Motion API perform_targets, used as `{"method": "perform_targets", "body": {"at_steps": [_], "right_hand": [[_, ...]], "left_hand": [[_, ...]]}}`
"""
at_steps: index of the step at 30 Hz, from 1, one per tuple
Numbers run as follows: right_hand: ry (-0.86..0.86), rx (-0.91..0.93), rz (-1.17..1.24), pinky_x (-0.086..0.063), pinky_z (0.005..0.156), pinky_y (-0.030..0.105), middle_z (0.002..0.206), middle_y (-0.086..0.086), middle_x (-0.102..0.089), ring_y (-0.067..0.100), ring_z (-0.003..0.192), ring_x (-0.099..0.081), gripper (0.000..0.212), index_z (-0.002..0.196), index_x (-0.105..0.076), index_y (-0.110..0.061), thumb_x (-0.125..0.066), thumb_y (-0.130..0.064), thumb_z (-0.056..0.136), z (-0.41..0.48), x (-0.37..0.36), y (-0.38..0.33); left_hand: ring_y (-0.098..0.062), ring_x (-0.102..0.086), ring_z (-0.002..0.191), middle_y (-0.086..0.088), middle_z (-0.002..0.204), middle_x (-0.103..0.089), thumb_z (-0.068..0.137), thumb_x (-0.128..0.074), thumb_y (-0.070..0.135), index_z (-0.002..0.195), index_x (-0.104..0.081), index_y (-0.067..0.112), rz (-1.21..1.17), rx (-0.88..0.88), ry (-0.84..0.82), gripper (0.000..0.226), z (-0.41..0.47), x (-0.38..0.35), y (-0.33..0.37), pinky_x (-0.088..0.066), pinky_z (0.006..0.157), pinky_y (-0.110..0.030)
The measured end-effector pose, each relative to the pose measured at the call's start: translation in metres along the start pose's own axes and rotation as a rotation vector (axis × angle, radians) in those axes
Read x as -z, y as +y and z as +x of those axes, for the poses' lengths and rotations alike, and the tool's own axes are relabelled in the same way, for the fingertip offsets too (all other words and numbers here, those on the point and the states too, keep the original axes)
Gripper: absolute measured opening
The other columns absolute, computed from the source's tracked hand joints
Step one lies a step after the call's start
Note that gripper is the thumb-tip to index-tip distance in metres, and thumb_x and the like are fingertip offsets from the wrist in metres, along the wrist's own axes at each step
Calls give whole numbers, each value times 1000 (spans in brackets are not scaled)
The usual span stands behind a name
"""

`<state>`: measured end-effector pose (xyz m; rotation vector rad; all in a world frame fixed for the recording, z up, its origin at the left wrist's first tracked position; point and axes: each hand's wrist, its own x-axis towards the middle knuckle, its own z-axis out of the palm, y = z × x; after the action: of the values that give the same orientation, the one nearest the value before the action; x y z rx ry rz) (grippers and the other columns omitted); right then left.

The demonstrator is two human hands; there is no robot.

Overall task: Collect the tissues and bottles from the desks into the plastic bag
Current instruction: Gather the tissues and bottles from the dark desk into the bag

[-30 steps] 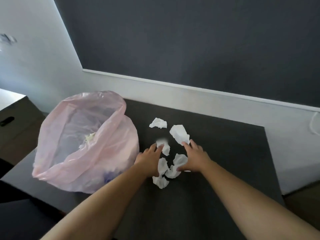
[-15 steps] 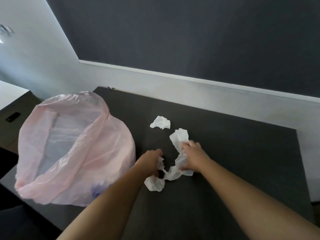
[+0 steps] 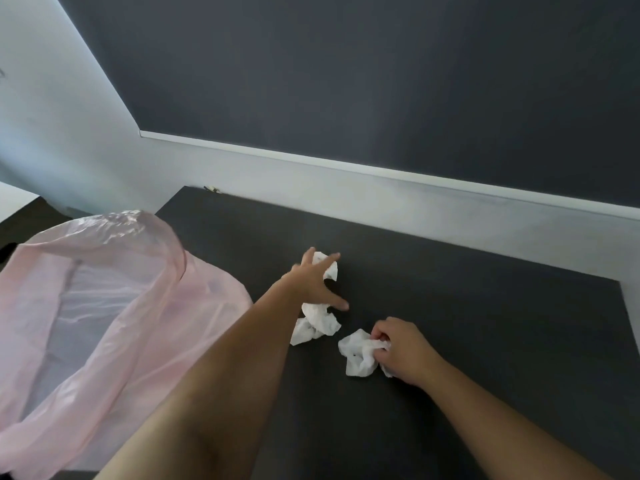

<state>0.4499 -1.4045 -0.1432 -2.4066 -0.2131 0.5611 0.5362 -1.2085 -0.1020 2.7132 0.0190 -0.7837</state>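
White crumpled tissues lie in three places on the dark desk (image 3: 450,341), and the pink plastic bag (image 3: 104,323) slumps open at about nine o'clock from them, its mouth facing the person. The left hand (image 3: 317,282) is spread wide, fingers reaching over the far tissue (image 3: 329,268) at twelve o'clock of the cluster, touching it but not yet closed on it. Just under its palm, at six o'clock from that hand, sits the middle wad (image 3: 317,323), loose on the desk and apparently gripped by nothing. The right hand (image 3: 401,351), at four o'clock from the middle wad, is curled with fingertips pinching the near tissue (image 3: 358,355), most of which hangs out to the left of the fist. The likeliest slip, as I judge it, is that the spread left hand rakes only one piece and nudges the other away, since tissue is light and slides easily on a smooth top. The right hand's shallow pinch could shed its tissue on the way across to the bag. The bag itself is limp, so its rim may fold shut as a hand arrives, and pieces would fall outside. No bottles are visible on this desk.
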Motion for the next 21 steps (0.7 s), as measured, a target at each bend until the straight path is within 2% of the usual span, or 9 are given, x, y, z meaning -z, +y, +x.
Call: {"method": "perform_targets", "body": {"at_steps": [2, 4, 6, 8, 11, 13, 16, 18, 21], "right_hand": [[2, 7, 11, -37, 61, 14, 92, -8, -51, 6, 79, -52, 14, 83, -57, -27, -60, -13, 84, 1, 1, 1], [11, 12, 19, -37, 62, 14, 93, -8, -51, 6, 81, -53, 13, 85, -57, -27, -60, -14, 84, 4, 1, 3], [16, 13, 17, -37, 63, 14, 93, -9, -50, 6, 82, -52, 11, 90, -60, -25, -60, -16, 85, 6, 1, 3], [31, 12, 17, -37, 64, 15, 91, -10, -48, 7, 83, -52, 10, 93, -61, -23, -59, -16, 85, 6, 1, 4], [64, 2, 22, -38, 59, 15, 90, -7, -48, 10, 79, -52, 10, 91, -62, -17, -54, -14, 86, 4, 0, 3], [81, -17, 40, -39, 55, 15, 90, -5, -48, 11, 73, -52, 12, 90, -62, -13, -51, -12, 86, 2, -2, 2], [95, -57, 9, -38, 58, 16, 93, -3, -49, 11, 75, -51, 14, 93, -63, -11, -50, -9, 87, -1, -3, -6], [117, -181, 45, -44, 62, 22, 92, -1, -51, 12, 75, -53, 17, 95, -65, -11, -50, -6, 87, -4, 2, -9], [272, -395, 245, -45, 47, 23, 83, 8, -63, 15, 61, -60, 20, 98, -67, -9, -51, -4, 86, -14, 29, -13]], "left_hand": [[-33, 7, 146, 2, 157, 18, 58, -83, 49, 145, -4, 50, 149, 7, -177, 118, -1, 1, 1, -29, 110, -57], [-33, -1, 145, -1, 157, 4, 60, -86, 34, 147, -9, 45, 227, -35, -182, 117, -4, 0, 2, -36, 107, -54], [-32, -21, 137, 1, 151, -17, 63, -84, 19, 145, -25, 38, 207, -78, -97, 103, -9, -4, -3, -43, 102, -48], [-27, -35, 128, 2, 141, -33, 66, -82, 15, 136, -42, 32, 123, -93, 1, 83, -13, -13, -10, -46, 97, -42], [-23, -54, 113, -2, 124, -54, 76, -72, 9, 113, -64, 16, -42, -6, 141, 39, -25, -31, -19, -50, 92, -34], [-21, -63, 102, -5, 110, -67, 82, -62, 7, 97, -70, 12, -132, 67, 222, 17, -36, -43, -23, -52, 91, -34], [-16, -64, 99, -2, 103, -70, 80, -65, 6, 92, -73, 13, -287, 54, 292, 17, -55, -49, -18, -49, 84, -20], [-15, -64, 99, -2, 103, -71, 79, -67, 5, 93, -74, 12, -301, -10, 319, 18, -68, -40, -2, -45, 81, -17], [-14, -65, 96, -1, 102, -71, 77, -65, 1, 91, -74, 12, -322, -198, 393, 20, -99, 1, 34, -46, 79, -17]]}}
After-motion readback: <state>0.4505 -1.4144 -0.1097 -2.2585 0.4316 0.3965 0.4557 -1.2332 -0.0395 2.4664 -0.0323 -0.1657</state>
